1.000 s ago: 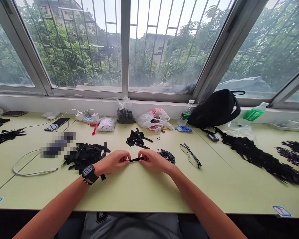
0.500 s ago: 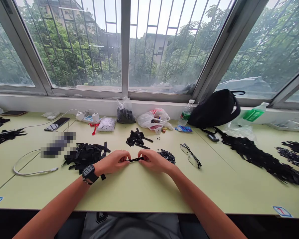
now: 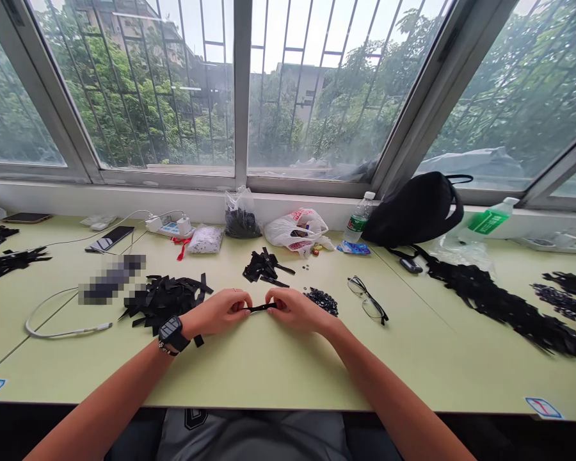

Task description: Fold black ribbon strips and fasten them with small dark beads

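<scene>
Hands [image 3: 221,312] [image 3: 294,310] face each other, slightly apart, both pinched closed on a black strip [image 3: 261,308].

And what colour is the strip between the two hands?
The strip is black; it shows best in the head view.

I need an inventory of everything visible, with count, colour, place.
Strip: 1, black, centre
Strip piles: several, black, left to right
Small parts: many, dark, centre, far right
Glasses: 1, black, right
Bag: 1, black, back right
Bottles: 2, partly green, back right
Plastic bags: several, clear, white, back
Packet: 1, blue, back
Ribbon: 1, red, back left
Phones: 2, dark, back left
Blurred thing: 1, dark, left
Cables: several, white, left
Socket blocks: apparently 2, white, back
Stickers: 2, blue-edged, front edge
Table: 1, pale green, below
Windows: several, grey, behind
Watch: 1, black, left wrist
Left hand, right hand: 2, bare, centre
</scene>
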`<state>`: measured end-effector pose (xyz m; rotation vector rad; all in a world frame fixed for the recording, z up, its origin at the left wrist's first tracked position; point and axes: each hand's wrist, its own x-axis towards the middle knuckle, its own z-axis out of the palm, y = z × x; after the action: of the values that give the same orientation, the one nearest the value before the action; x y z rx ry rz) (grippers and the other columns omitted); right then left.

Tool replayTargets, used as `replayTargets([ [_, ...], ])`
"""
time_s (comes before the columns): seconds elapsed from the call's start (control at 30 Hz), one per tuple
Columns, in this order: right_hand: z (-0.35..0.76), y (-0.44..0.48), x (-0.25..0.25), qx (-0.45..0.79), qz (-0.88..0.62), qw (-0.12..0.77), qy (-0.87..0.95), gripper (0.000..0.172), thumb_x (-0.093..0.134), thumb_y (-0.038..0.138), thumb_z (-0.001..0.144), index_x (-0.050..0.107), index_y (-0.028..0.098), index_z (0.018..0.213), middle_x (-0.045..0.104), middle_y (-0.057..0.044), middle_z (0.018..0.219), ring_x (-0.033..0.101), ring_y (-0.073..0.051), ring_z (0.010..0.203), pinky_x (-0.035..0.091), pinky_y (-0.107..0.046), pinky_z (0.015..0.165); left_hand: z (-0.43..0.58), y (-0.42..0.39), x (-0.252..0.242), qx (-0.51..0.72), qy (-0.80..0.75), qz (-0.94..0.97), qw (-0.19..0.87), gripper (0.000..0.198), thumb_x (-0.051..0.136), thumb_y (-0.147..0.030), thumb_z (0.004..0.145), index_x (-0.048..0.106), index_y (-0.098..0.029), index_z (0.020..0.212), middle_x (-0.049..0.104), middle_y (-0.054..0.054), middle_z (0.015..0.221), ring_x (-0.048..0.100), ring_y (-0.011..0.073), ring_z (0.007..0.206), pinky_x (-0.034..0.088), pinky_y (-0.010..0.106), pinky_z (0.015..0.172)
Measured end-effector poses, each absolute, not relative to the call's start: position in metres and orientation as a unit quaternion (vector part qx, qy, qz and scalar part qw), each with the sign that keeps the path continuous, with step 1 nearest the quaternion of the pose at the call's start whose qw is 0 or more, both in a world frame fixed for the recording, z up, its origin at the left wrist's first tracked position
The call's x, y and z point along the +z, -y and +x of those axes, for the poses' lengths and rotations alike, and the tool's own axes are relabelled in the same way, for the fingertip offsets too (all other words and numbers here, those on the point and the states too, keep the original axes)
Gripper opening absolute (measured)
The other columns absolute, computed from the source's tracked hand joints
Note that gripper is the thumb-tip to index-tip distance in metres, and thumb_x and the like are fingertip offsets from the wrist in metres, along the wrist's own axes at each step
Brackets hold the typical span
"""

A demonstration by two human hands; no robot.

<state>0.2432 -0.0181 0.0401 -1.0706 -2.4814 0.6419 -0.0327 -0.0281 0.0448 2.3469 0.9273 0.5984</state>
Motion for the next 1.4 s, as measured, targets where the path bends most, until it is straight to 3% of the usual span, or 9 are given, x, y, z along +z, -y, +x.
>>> replayTargets([
  [1.4,0.2454,0.0181,0.047,0.228,-0.393,0.152,0.878,0.018,0.061,0.022,0.094,0.066,0.022,0.111,0.053,0.003,0.076,0.048,-0.015,0.071,0.035,-0.025,0.065,-0.0324,0.0299,0.0487,0.215,-0.346,0.87,0.277,0.016,0.057,-0.028,0.098,0.07,-0.021,0.102,0.057,0.0,0.079,0.051,0.0161,0.071,0.04,0.025,0.066],
])
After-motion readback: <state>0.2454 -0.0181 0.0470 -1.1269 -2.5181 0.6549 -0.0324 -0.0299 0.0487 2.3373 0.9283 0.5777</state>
